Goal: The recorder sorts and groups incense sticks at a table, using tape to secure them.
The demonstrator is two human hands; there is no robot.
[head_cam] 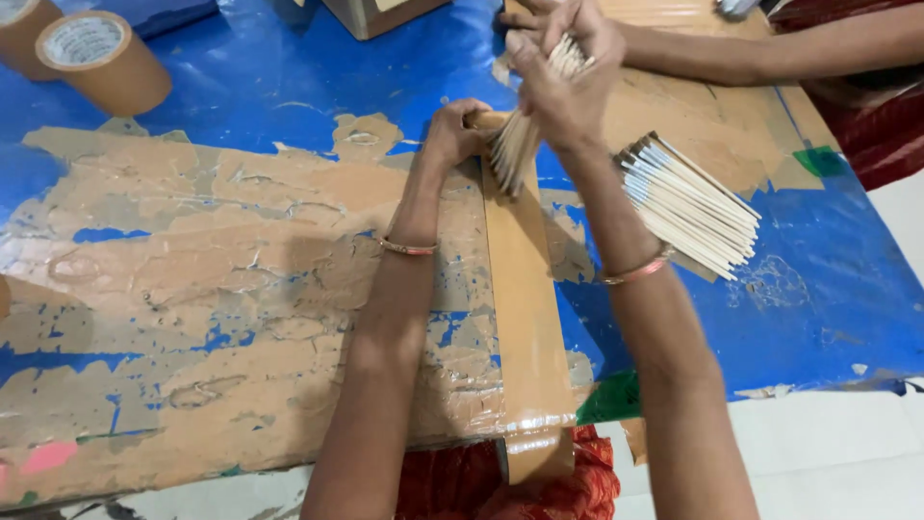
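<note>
Sticks (525,135), a thin pale bunch, stood clamped in the right hand (568,82), fingers wrapped tight round the upper part so the lower ends fanned down onto a long brown strip (525,299) below that hand. The desk (241,87), blue and patched with brown tape, carried it all. The strip ran back from the hands and hung over the near edge. A loose stack (688,202) of more sticks lay just right of the right wrist, within easy reach. The left hand (452,135) was closed on the strip's far end, seemingly pinning it flat. Two tape rolls (101,58) sat well off to the left. Another person's arm (751,48) lay beyond the right hand.
</note>
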